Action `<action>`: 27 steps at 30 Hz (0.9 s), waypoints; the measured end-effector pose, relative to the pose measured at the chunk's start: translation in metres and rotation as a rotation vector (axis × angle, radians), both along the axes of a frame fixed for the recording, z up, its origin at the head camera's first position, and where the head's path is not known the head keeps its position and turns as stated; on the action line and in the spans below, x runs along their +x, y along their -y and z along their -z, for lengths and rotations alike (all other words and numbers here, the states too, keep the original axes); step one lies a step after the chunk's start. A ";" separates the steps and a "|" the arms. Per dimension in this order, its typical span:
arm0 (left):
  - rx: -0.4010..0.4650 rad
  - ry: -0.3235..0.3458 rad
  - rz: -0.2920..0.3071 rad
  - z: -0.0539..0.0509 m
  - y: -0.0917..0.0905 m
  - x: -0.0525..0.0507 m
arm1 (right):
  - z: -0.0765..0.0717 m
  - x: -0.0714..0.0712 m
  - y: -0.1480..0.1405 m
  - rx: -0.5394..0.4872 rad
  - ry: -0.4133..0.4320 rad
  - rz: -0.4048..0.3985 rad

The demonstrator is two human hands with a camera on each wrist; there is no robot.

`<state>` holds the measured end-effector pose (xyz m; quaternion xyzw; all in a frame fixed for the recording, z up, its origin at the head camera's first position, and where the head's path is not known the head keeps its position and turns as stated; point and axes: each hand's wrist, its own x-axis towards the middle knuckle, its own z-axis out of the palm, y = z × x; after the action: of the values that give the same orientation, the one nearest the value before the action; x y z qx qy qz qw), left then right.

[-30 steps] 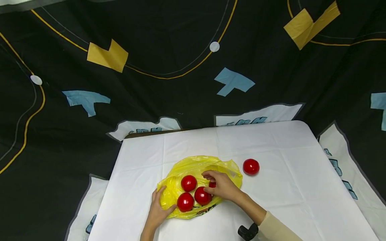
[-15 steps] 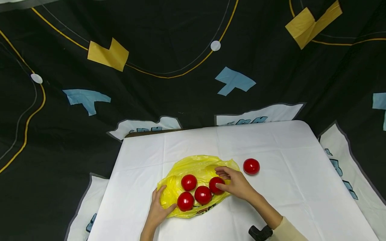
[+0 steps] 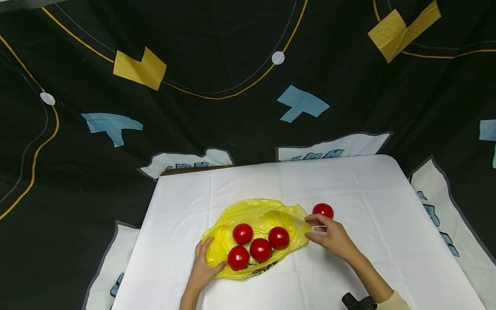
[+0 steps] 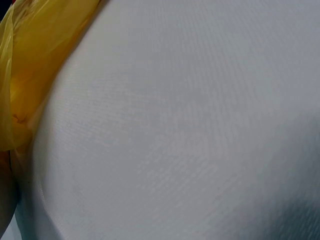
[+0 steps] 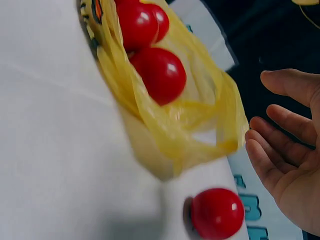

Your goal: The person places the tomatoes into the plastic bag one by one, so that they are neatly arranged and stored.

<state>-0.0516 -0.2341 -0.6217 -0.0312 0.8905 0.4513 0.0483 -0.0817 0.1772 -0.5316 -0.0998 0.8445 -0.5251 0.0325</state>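
Note:
A yellow plastic bag (image 3: 253,209) lies with its mouth spread open on the white table. Several glossy, round, tomato-like red things sit in it, one (image 3: 278,237) at the right of the group. My left hand (image 3: 203,268) rests at the bag's left edge, thumb and fingers spread wide on the plastic. Just past the bag's right edge is my right hand (image 3: 331,236), fingers apart and nothing held. Beyond its fingertips lies one loose red round thing (image 3: 323,210), partly covered by the hand in the head view. The right wrist view shows this loose one (image 5: 217,213) whole.
White cloth covers the table (image 3: 372,206). A black curtain (image 3: 217,129) with yellow and blue shapes hangs behind it. A black strap mount (image 3: 358,302) sits on the right wrist.
My right hand has let go of a red round thing inside the bag and moved right, out towards the loose one. The left hand stays at the bag's edge.

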 end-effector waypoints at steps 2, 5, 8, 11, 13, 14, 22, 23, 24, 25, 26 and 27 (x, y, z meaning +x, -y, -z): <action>-0.004 0.001 0.001 0.000 0.001 0.000 | 0.002 0.002 -0.007 0.007 0.008 0.023; -0.003 0.005 0.002 0.001 0.001 -0.001 | 0.003 0.004 -0.016 0.015 0.011 0.050; -0.004 0.008 -0.001 0.001 0.001 -0.002 | 0.006 0.005 -0.024 0.007 0.017 0.070; -0.011 0.013 -0.004 0.002 0.000 -0.002 | 0.010 0.006 -0.032 0.012 0.021 0.096; -0.013 0.016 -0.006 0.002 0.000 -0.001 | 0.012 0.006 -0.037 0.022 0.013 0.111; -0.014 0.017 -0.008 0.002 0.000 -0.001 | 0.013 0.007 -0.039 0.026 0.013 0.120; -0.016 0.022 -0.010 0.002 0.000 -0.002 | 0.021 0.005 -0.052 0.085 0.017 0.213; -0.016 0.022 -0.009 0.002 0.000 -0.002 | 0.023 0.004 -0.053 0.094 0.022 0.224; -0.015 0.022 -0.010 0.002 0.000 -0.002 | 0.025 0.004 -0.055 0.096 0.029 0.231; -0.015 0.022 -0.010 0.002 0.000 -0.002 | 0.027 0.003 -0.056 0.095 0.036 0.240; -0.015 0.021 -0.011 0.001 0.000 -0.002 | 0.029 0.002 -0.057 0.091 0.043 0.244; -0.014 0.021 -0.011 0.001 0.000 -0.002 | 0.032 0.000 -0.058 0.084 0.055 0.251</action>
<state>-0.0540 -0.2341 -0.6229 -0.0413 0.8930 0.4448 0.0550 -0.0813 0.2355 -0.5636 0.0225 0.8704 -0.4917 -0.0064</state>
